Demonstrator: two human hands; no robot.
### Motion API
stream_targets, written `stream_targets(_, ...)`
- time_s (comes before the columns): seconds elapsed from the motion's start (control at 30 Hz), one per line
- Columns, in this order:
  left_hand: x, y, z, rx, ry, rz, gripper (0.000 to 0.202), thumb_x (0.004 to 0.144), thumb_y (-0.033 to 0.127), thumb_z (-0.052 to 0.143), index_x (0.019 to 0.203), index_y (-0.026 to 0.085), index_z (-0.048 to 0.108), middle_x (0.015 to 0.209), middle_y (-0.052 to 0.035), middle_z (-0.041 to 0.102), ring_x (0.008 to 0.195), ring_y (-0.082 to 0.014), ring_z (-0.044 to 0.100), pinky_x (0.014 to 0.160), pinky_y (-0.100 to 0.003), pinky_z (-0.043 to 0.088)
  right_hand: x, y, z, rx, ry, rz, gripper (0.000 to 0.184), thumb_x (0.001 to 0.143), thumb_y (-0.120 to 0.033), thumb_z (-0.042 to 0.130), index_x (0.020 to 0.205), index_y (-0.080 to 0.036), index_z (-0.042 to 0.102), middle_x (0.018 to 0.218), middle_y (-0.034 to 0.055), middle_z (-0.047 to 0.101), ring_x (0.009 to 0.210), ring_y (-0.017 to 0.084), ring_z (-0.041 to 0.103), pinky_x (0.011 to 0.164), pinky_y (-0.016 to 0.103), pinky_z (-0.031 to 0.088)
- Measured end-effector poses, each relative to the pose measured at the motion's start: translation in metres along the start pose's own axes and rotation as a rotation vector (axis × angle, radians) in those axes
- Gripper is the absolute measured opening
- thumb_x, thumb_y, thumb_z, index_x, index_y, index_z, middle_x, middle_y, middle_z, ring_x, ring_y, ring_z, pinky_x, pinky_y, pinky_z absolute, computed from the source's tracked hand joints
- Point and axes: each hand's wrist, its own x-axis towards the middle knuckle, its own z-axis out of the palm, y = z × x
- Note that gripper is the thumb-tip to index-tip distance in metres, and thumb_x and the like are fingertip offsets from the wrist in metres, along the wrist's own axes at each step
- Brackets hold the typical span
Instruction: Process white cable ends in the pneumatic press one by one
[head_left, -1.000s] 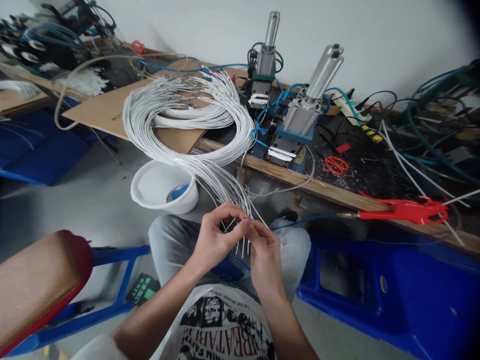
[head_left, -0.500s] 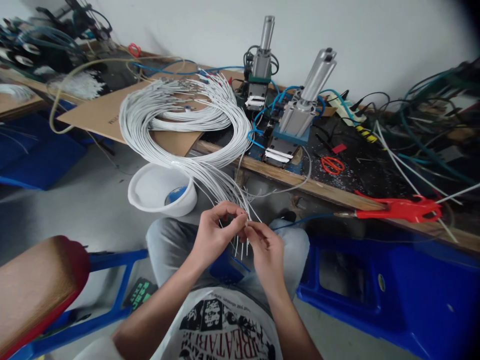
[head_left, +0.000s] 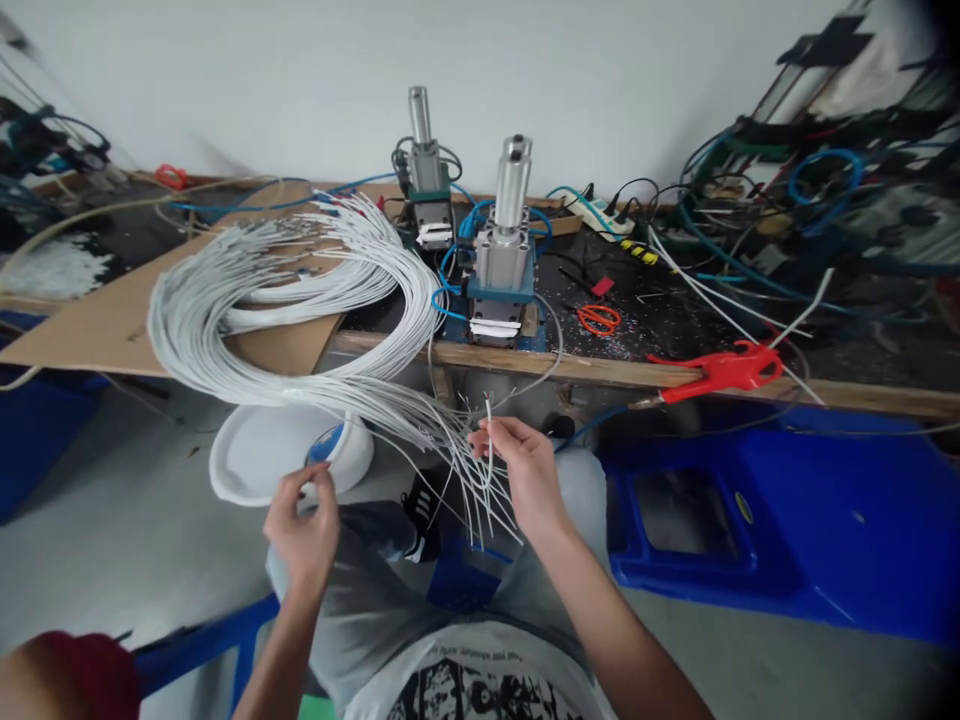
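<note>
My right hand [head_left: 521, 470] pinches a single white wire [head_left: 489, 425] upright, its stripped tip pointing toward the bench. It is held just in front of the loose ends of a large coiled bundle of white wires [head_left: 300, 300] that hangs off the bench edge. My left hand [head_left: 304, 525] has its fingers pinched together over the white bucket [head_left: 255, 460]; whether it holds a small scrap I cannot tell. Two pneumatic press machines [head_left: 501, 255] stand on the wooden bench [head_left: 600, 370] straight ahead.
Orange scissors [head_left: 598, 318] and a red air gun [head_left: 716, 372] lie on the bench to the right. A blue crate [head_left: 720, 530] sits on the floor at right. Cardboard [head_left: 112, 320] lies under the coil. Tangled hoses crowd the far right.
My hands, together at the wire ends before, have split: the left moved left and down over the bucket, the right lifted one wire. My view swung so the machines face me.
</note>
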Motion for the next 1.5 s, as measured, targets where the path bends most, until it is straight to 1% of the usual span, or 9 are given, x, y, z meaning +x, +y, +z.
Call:
stream_targets(0.07,-0.006,-0.039,-0.002,0.14,0.047,-0.018,0.032,0.091,0.037,0.05,0.095,0.012,0.07,0.094,-0.008,0.07,0.089,-0.0168,0.062,0.08,-0.026,0.044,0.012,-0.001,0.001,0.014,0.021,-0.004,0.023,0.073,-0.039,0.077,0.077,-0.017,0.074,0.072,0.0047,0.074,0.06,0.012,0.063,0.066,0.027,0.045)
stream_targets(0.13,-0.016,-0.079,-0.003,0.274,0.031,-0.028,0.037,0.092,0.04,0.048,0.098,0.012,0.071,0.098,-0.0099,0.07,0.095,-0.0205,0.062,0.082,-0.029,0.045,0.025,-0.003,0.003,0.029,0.049,-0.019,0.023,0.072,-0.039,0.077,0.076,-0.017,0.074,0.073,0.0047,0.074,0.06,0.012,0.063,0.065,0.026,0.043)
stream_targets(0.23,-0.037,-0.132,-0.002,0.44,-0.084,-0.049,0.041,0.092,0.042,0.043,0.093,0.013,0.071,0.092,-0.0113,0.07,0.092,-0.0233,0.063,0.083,-0.033,0.045,0.048,-0.007,0.005,0.066,0.126,-0.021,0.021,0.069,-0.036,0.077,0.076,-0.017,0.075,0.075,0.0043,0.075,0.061,0.012,0.062,0.062,0.025,0.039)
stream_targets(0.3,-0.05,-0.155,0.0,0.526,-0.218,-0.074,0.04,0.09,0.039,0.041,0.094,0.014,0.072,0.092,-0.0114,0.07,0.09,-0.0244,0.063,0.082,-0.035,0.045,0.063,-0.011,0.007,0.093,0.192,-0.013,0.02,0.068,-0.035,0.077,0.077,-0.017,0.074,0.077,0.0042,0.076,0.062,0.011,0.061,0.061,0.024,0.038)
stream_targets(0.37,-0.059,-0.165,0.003,0.564,-0.298,-0.109,0.039,0.09,0.037,0.04,0.099,0.015,0.071,0.099,-0.0104,0.07,0.093,-0.0248,0.063,0.082,-0.035,0.044,0.075,-0.014,0.008,0.106,0.244,-0.012,0.018,0.068,-0.033,0.076,0.076,-0.018,0.074,0.078,0.0044,0.076,0.062,0.011,0.06,0.059,0.024,0.037)
stream_targets(0.53,-0.061,-0.163,0.008,0.589,-0.361,-0.193,0.04,0.089,0.037,0.039,0.105,0.017,0.07,0.108,-0.0095,0.07,0.103,-0.0268,0.063,0.088,-0.038,0.043,0.089,-0.017,0.007,0.102,0.296,-0.016,0.017,0.067,-0.032,0.077,0.074,-0.017,0.073,0.08,0.005,0.076,0.06,0.01,0.058,0.056,0.023,0.036)
stream_targets(0.7,-0.061,-0.162,0.009,0.602,-0.404,-0.198,0.041,0.089,0.038,0.038,0.107,0.018,0.069,0.113,-0.0094,0.069,0.109,-0.0285,0.061,0.094,-0.042,0.04,0.095,-0.018,0.006,0.088,0.301,-0.002,0.019,0.065,-0.033,0.077,0.076,-0.017,0.074,0.084,0.0057,0.077,0.061,0.011,0.059,0.055,0.023,0.036)
stream_targets(0.93,-0.062,-0.161,0.011,0.609,-0.403,-0.201,0.041,0.089,0.037,0.038,0.107,0.018,0.069,0.113,-0.0089,0.069,0.11,-0.0271,0.061,0.095,-0.042,0.039,0.102,-0.016,0.01,0.08,0.314,0.02,0.021,0.062,-0.035,0.076,0.075,-0.018,0.072,0.086,0.0057,0.077,0.062,0.012,0.059,0.055,0.023,0.036)
stream_targets(1.5,-0.063,-0.164,0.011,0.605,-0.432,-0.187,0.041,0.091,0.039,0.036,0.106,0.02,0.069,0.112,-0.0071,0.069,0.11,-0.0263,0.061,0.093,-0.04,0.039,0.102,-0.019,0.015,0.068,0.355,0.027,0.026,0.062,-0.036,0.078,0.08,-0.019,0.071,0.089,0.004,0.077,0.069,0.014,0.061,0.058,0.024,0.036)
